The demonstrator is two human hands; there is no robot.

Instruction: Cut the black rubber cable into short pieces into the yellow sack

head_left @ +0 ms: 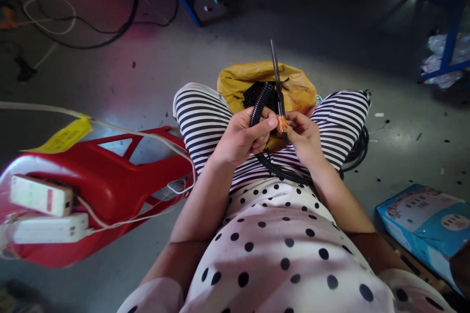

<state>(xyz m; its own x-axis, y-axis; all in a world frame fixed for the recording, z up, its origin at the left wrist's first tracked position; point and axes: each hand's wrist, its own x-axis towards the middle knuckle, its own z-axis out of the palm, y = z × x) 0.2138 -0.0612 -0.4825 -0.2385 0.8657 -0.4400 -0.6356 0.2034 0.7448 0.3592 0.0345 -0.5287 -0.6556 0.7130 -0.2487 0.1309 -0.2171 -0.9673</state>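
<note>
Left hand (240, 137) is closing around the black corrugated tube (259, 102), thumb pressing on top. Right hand (303, 134) is gripping the scissors (278, 85), blades pointing up. Tube is sitting over the lap, just in front of the yellow bag (235, 80) between the knees.

I see dim edges, bright centre | light falls from upper right onto floor (330, 24) | pink cast upper left | strong wide-angle bending at borders | centre sharp, corners soft
</note>
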